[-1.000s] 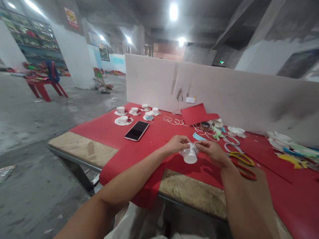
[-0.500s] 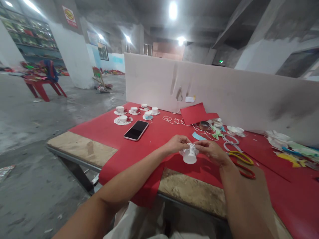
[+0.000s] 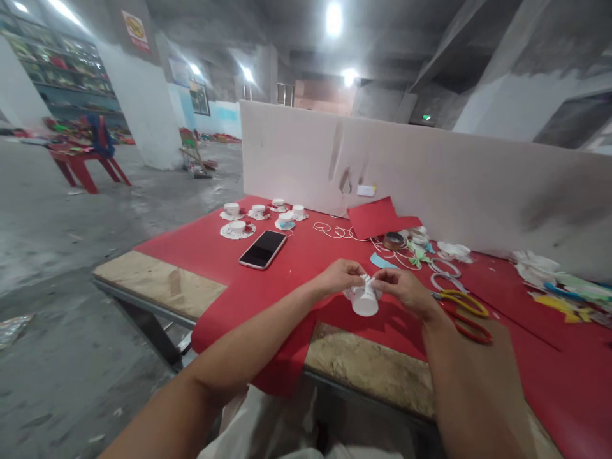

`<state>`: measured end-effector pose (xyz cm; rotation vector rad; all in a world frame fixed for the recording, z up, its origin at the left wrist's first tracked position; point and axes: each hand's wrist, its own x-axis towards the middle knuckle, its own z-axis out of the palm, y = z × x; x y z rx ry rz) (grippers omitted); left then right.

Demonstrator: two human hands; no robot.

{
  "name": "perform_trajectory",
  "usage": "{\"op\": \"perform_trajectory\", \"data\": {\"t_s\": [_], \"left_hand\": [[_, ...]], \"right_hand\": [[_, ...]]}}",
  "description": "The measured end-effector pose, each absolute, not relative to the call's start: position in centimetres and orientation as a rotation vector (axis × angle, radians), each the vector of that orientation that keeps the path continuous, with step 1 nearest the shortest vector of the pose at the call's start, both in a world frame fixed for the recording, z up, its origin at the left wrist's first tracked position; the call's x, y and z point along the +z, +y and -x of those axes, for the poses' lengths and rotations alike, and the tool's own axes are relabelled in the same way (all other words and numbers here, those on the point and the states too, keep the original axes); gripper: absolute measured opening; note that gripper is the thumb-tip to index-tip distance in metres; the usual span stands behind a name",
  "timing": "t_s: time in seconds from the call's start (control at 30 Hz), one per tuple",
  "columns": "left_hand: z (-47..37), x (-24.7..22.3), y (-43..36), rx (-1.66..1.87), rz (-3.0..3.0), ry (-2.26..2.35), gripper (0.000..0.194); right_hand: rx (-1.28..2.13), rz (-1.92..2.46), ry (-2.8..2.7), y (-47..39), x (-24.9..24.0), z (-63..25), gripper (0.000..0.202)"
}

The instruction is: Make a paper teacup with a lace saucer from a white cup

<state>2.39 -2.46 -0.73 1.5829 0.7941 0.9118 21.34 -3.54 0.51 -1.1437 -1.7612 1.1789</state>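
A small white paper-cup hat point(image 3: 364, 302) is held tilted above the red table covering, its round flat end facing me. My left hand point(image 3: 345, 276) pinches its lacy rim from the left. From the right, the fingers of my right hand point(image 3: 400, 290) are closed on the same rim, close to the left fingertips. Part of the rim is hidden behind the fingers. Several finished-looking white hats point(image 3: 238, 228) with lacy brims and small red or blue trims stand at the table's back left.
A phone point(image 3: 262, 249) lies left of my hands. To the right are yellow-and-red-handled scissors point(image 3: 466, 312), white rings point(image 3: 447, 275), a tape roll point(image 3: 393, 240), a blue paper scrap point(image 3: 382, 261) and loose white cord point(image 3: 329, 231). A pale board point(image 3: 296, 153) rises along the table's back edge.
My right fingertips have shifted slightly on the rim of the hat. Both hands keep hold of it in nearly the same place. The view has moved very slightly.
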Motion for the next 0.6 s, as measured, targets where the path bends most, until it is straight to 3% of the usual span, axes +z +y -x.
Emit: {"op": "perform_trajectory", "data": {"t_s": [0.6], "left_hand": [[-2.31,-0.32,-2.8,0.876,-1.509,0.816,0.014]], "right_hand": [[1.165,1.12,-1.813,-3.75,0.74,-21.19,0.027]]}}
